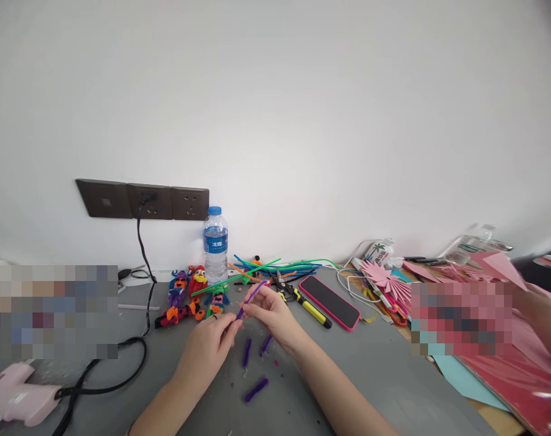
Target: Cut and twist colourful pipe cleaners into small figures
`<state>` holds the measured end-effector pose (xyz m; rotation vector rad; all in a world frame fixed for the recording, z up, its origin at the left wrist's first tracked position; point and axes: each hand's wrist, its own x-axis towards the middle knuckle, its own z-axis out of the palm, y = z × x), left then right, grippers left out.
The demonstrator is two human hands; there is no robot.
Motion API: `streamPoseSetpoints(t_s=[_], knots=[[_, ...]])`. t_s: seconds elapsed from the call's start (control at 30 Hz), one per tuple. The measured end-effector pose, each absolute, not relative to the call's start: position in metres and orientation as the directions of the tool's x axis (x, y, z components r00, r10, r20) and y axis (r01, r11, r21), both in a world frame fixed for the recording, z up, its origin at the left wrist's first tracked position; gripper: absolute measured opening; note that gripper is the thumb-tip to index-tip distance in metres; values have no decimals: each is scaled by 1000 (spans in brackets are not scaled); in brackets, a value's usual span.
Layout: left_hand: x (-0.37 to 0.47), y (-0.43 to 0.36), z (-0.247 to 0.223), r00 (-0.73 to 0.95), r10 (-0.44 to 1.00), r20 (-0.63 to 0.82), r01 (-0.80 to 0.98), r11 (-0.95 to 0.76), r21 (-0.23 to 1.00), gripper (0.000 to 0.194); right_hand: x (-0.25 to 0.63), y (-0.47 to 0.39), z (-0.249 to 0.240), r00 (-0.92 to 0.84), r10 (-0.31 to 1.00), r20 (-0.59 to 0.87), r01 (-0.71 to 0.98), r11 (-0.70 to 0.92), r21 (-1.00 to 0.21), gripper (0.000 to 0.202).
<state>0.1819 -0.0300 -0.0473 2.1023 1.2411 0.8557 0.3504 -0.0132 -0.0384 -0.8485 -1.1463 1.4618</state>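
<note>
A thin purple pipe cleaner (pixel 256 292) runs between my two hands above the grey table (pixel 370 375). My left hand (pixel 212 345) pinches its lower end, and my right hand (pixel 269 312) grips it higher up, fingertips close to the left ones. Three short purple pieces lie below my hands: one upright-looking piece (pixel 247 352), one beside my right wrist (pixel 266 345), and one nearer me (pixel 256 389). Behind my hands are small colourful pipe-cleaner figures (pixel 178 290) and loose blue and green stems (pixel 298 266).
Yellow-handled pliers (pixel 314 310) and a pink-edged phone (pixel 330 303) lie right of centre. A water bottle (pixel 215 245) stands by the wall. A pink glue gun (pixel 23 393) and black cable (pixel 141 357) are left. Another person's hand (pixel 541 309) is at the right, among pink papers.
</note>
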Motion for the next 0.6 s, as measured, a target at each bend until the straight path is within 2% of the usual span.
streamPoseSetpoints(t_s=[0.13,0.4,0.5,0.6], knots=[[180,-31,-47,405,883,238,585,-450,675,37,350,-15,-38,-196,978,74,-308,11,-951,28],[178,-28,-48,344,896,282,521,-432,736,32,347,-16,-37,-147,987,68,-337,15,-941,26],[180,-26,-48,237,936,260,412,-340,845,24,348,-15,-37,-113,990,82,-324,41,-945,25],[182,-24,-47,175,974,142,167,-172,971,27,348,-16,-38,-79,991,104,-279,79,-957,24]])
